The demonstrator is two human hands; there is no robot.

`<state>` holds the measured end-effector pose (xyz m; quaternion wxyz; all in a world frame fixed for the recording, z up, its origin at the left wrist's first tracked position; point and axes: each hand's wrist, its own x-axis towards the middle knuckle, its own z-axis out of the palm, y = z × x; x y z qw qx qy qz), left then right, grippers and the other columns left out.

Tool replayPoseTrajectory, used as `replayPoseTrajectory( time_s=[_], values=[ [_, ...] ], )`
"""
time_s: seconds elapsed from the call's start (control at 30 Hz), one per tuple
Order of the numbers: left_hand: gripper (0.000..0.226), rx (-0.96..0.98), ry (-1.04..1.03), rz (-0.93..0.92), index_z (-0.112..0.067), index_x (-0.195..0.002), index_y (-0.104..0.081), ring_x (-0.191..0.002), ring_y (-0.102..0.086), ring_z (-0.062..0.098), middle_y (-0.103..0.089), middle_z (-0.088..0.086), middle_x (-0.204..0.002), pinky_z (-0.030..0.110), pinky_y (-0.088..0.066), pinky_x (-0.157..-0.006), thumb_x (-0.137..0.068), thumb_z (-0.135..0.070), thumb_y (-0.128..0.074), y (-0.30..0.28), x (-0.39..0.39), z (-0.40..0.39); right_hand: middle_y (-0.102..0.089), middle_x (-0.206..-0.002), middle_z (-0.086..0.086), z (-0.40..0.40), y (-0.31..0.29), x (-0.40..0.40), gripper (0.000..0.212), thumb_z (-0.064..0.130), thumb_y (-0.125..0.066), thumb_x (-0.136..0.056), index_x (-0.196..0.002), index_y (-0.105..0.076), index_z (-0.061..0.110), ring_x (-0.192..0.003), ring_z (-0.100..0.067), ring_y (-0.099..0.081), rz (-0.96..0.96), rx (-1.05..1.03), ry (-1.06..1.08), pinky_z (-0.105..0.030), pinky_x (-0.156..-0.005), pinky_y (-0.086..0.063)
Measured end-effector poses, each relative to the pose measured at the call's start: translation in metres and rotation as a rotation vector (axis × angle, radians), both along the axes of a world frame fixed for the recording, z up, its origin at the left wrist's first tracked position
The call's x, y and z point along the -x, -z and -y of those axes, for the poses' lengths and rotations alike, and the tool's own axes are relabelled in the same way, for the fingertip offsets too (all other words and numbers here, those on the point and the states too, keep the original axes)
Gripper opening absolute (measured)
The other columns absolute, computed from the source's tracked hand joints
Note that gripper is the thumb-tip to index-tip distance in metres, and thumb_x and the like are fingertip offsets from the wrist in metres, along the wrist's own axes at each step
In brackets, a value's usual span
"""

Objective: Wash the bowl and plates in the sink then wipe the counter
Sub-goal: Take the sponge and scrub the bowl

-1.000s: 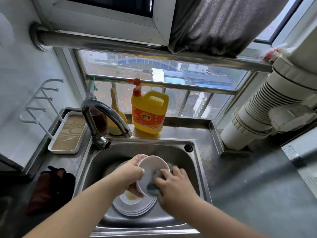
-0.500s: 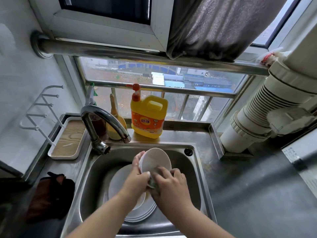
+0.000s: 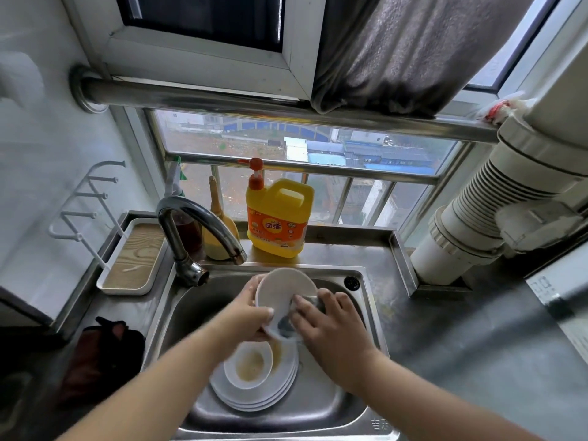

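Note:
A white bowl [image 3: 283,288] is held tilted above the steel sink [image 3: 321,409], its inside facing me. My left hand [image 3: 246,313] grips the bowl by its left rim. My right hand [image 3: 327,326] presses a dark scouring pad [image 3: 286,324] against the bowl's inside lower right. Below them, a stack of white plates [image 3: 254,393] lies on the sink floor, the top one smeared with yellowish residue.
A curved tap [image 3: 203,224] arches over the sink's back left. A yellow detergent jug [image 3: 276,218] and a brush stand on the sill behind. A white tray [image 3: 130,256] and a dark red cloth [image 3: 101,354] sit left; grey counter [image 3: 477,345] and a white duct lie right.
The bowl has been turned and lifted slightly in my left hand. My right hand has rubbed the pad across its inside. The stained top plate below has come into view.

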<state>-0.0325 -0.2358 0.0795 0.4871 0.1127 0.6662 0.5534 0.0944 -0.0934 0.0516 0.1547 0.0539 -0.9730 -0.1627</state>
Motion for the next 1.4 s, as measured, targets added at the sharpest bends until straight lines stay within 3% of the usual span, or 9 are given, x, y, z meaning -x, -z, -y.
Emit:
replayPoseTrajectory(
  time_s=[0.1,0.2,0.4,0.57,0.73,0.83,0.97,1.23,1.4],
  values=[
    [0.069,-0.18,-0.314,0.141,-0.044,-0.128,-0.037,-0.104,-0.057,0.034,-0.049,0.014,-0.119,0.041,-0.057,-0.066,-0.088,0.012,-0.036,0.019,-0.037,-0.013,-0.069,-0.113,0.007,0.031,0.009,0.005,0.047,0.035,-0.08,-0.054,-0.1,-0.072,0.029,-0.095,-0.027,-0.046,-0.046,0.281,0.317,-0.039,-0.075,-0.042],
    [0.072,-0.099,-0.253,0.048,-0.05,-0.12,-0.043,-0.106,-0.054,0.035,-0.045,0.014,-0.126,0.041,-0.056,-0.064,-0.087,0.014,-0.035,0.025,-0.031,-0.007,-0.064,-0.119,0.009,0.036,0.022,-0.009,0.04,0.039,-0.056,-0.07,-0.108,-0.067,0.033,-0.094,-0.027,-0.051,-0.022,0.379,0.241,-0.037,-0.071,-0.051],
    [0.067,0.258,0.411,-0.016,-0.051,-0.118,-0.052,-0.101,-0.065,0.034,-0.057,0.013,-0.118,0.049,-0.058,-0.075,-0.082,0.004,-0.04,0.001,0.005,0.014,-0.053,-0.135,0.014,-0.021,0.013,0.002,0.027,0.036,-0.062,-0.077,-0.102,-0.068,0.041,-0.124,-0.023,-0.038,0.189,-0.295,-0.419,-0.038,-0.103,-0.026],
    [0.065,0.351,0.552,-0.134,-0.051,-0.117,-0.047,-0.104,-0.065,0.034,-0.061,0.014,-0.117,0.049,-0.054,-0.085,-0.081,0.002,-0.035,-0.018,0.017,0.003,-0.049,-0.139,0.009,-0.02,-0.001,0.009,0.029,0.04,-0.06,-0.081,-0.109,-0.066,0.04,-0.124,-0.026,-0.035,0.122,-0.36,-0.393,-0.04,-0.105,-0.024],
    [0.057,0.085,0.058,0.089,-0.038,-0.127,-0.045,-0.09,-0.066,0.033,-0.058,0.017,-0.116,0.045,-0.057,-0.078,-0.079,-0.009,-0.048,0.016,-0.002,0.01,-0.068,-0.114,-0.003,0.011,0.025,-0.012,0.038,0.028,-0.076,-0.059,-0.097,-0.071,0.026,-0.094,-0.033,-0.049,0.039,-0.032,0.067,-0.044,-0.084,-0.034],
    [0.06,-0.049,-0.214,0.14,-0.037,-0.13,-0.04,-0.085,-0.061,0.025,-0.055,0.013,-0.117,0.03,-0.055,-0.055,-0.083,0.0,-0.046,0.037,-0.037,-0.003,-0.073,-0.101,0.001,0.042,0.035,-0.007,0.038,0.034,-0.083,-0.049,-0.085,-0.074,0.027,-0.078,-0.03,-0.059,0.112,0.255,0.325,-0.038,-0.075,-0.034],
    [0.062,-0.04,-0.235,0.12,-0.039,-0.127,-0.047,-0.081,-0.06,0.023,-0.057,0.014,-0.117,0.03,-0.052,-0.051,-0.081,0.003,-0.043,0.043,-0.038,0.005,-0.068,-0.11,0.012,0.047,0.038,-0.019,0.032,0.044,-0.053,-0.065,-0.092,-0.068,0.036,-0.079,-0.022,-0.057,0.079,0.475,0.242,-0.033,-0.071,-0.051],
    [0.058,0.32,0.409,-0.112,-0.045,-0.102,-0.057,-0.099,-0.067,0.033,-0.066,0.01,-0.106,0.057,-0.055,-0.077,-0.082,0.004,-0.034,0.004,-0.001,0.001,-0.055,-0.13,0.019,-0.018,0.0,0.017,0.025,0.039,-0.067,-0.073,-0.098,-0.07,0.041,-0.127,-0.019,-0.038,0.264,-0.399,-0.481,-0.039,-0.113,-0.021],
    [0.06,0.249,0.288,-0.133,-0.046,-0.106,-0.055,-0.094,-0.067,0.03,-0.063,0.009,-0.108,0.05,-0.058,-0.076,-0.083,0.005,-0.035,0.004,0.009,-0.004,-0.064,-0.121,0.005,-0.002,0.015,-0.008,0.054,0.035,-0.08,-0.047,-0.1,-0.07,0.033,-0.103,-0.029,-0.045,0.191,0.084,-0.01,-0.041,-0.091,-0.037]
  ],
)
